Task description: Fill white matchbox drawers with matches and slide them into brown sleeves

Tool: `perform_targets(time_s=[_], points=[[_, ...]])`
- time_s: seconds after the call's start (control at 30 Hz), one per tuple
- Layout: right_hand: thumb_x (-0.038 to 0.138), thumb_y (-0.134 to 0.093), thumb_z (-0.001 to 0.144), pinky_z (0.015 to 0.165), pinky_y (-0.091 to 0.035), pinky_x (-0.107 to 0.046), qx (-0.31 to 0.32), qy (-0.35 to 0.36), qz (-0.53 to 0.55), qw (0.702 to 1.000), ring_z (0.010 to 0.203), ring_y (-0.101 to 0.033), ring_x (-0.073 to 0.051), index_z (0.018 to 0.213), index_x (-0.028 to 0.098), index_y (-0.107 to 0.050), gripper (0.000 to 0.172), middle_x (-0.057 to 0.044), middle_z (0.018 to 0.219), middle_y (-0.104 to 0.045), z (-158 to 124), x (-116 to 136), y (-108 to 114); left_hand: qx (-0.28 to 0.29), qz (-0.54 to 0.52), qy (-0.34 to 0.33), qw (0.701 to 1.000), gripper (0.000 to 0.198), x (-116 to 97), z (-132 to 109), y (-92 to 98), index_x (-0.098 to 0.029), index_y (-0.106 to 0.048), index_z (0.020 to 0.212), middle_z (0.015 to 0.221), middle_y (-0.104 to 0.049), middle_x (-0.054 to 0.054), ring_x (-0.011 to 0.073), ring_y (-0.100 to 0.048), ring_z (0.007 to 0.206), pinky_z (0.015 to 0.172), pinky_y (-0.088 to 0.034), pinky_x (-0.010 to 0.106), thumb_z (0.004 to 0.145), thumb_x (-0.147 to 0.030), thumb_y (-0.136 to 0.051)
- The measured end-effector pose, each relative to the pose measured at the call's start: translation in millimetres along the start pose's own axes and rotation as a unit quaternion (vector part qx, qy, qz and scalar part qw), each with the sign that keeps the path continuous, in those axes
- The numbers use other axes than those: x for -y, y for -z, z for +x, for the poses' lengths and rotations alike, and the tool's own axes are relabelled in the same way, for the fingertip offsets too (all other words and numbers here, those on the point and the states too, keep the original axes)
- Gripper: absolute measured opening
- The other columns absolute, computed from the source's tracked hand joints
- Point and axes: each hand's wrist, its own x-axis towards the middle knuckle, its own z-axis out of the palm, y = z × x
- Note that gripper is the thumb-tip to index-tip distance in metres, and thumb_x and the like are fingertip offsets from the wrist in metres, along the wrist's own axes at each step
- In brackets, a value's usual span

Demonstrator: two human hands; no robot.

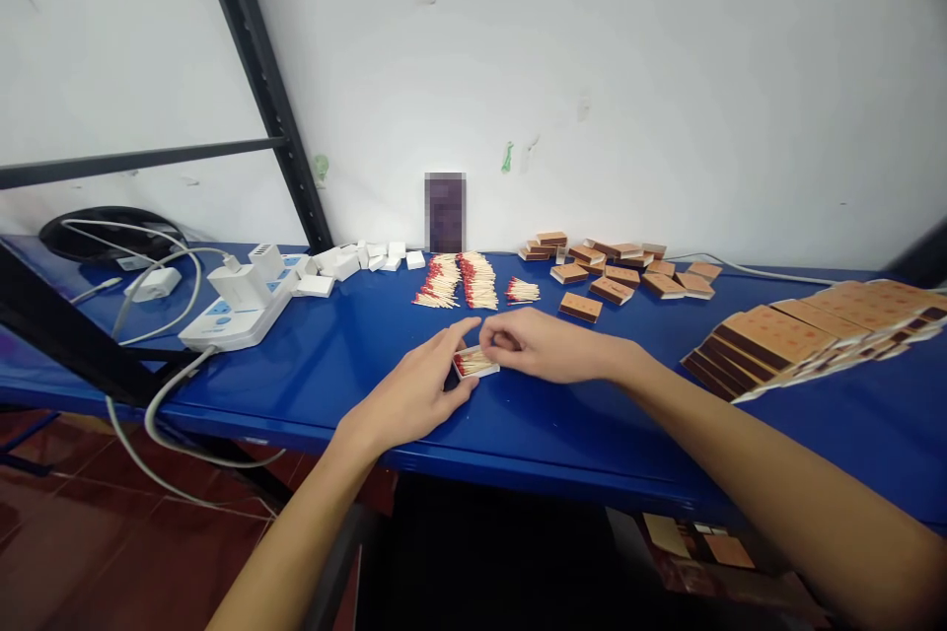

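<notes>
Left fingers (460, 329) hold a tray (484, 374), with match piles (479, 280) and matchboxes (611, 290) beyond.

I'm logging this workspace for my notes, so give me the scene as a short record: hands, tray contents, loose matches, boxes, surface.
Left hand: thumb and fingers around the left end of a white tray
Right hand: fingers curled over the tray's right end; grip hidden
Tray contents: matches, red heads toward the left
Loose matches: two larger groups, one small, beyond the hands
Boxes: white boxes left, brown matchboxes right
Surface: blue shelf
</notes>
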Motion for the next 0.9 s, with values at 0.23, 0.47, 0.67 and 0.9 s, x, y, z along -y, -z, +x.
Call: perform_targets(time_s=[0.23,0.47,0.67,0.9], points=[[0.022,-0.046,0.093,0.066,-0.036,-0.028,-0.146,-0.118,-0.185,0.965,0.082,-0.058,-0.019,0.095,0.019,-0.059,0.014,-0.006,0.091,-0.066,3,-33,1,0.016,0.021,-0.011,1.0,0.038,-3,1,2.2,-0.026,-0.049,0.132,0.115,-0.058,0.005,0.0208,-0.059,0.101,0.094,-0.046,0.034,0.094,-0.024,-0.047],[0.025,-0.042,0.096,0.07,-0.038,-0.03,-0.102,-0.183,-0.249,0.946,0.093,-0.059,-0.023,0.1,0.019,-0.059,0.018,-0.01,0.105,-0.066,4,-65,2,0.026,0.025,-0.01,0.999,0.034,-4,2,3.8,-0.025,-0.053,0.129,0.114,-0.057,0.005,0.0189,-0.059,0.095,0.091,-0.046,0.033,0.096,-0.025,-0.045],[0.023,-0.039,0.097,0.068,-0.036,-0.03,-0.078,-0.158,-0.266,0.948,0.083,-0.059,-0.022,0.091,0.018,-0.056,0.019,-0.01,0.096,-0.066,6,-72,3,0.018,0.022,-0.007,1.0,0.04,-3,1,2.7,-0.027,-0.046,0.136,0.115,-0.058,0.005,0.0199,-0.058,0.099,0.093,-0.045,0.034,0.096,-0.026,-0.045],[0.027,-0.039,0.098,0.065,-0.037,-0.027,-0.078,-0.034,-0.149,0.985,0.074,-0.055,-0.017,0.09,0.02,-0.051,0.017,-0.005,0.088,-0.063,-1,-16,-2,-0.01,-0.021,0.028,0.999,0.068,0,0,-1.0,-0.03,-0.018,0.151,0.115,-0.06,0.004,0.0186,-0.06,0.093,0.092,-0.047,0.035,0.092,-0.027,-0.052]])
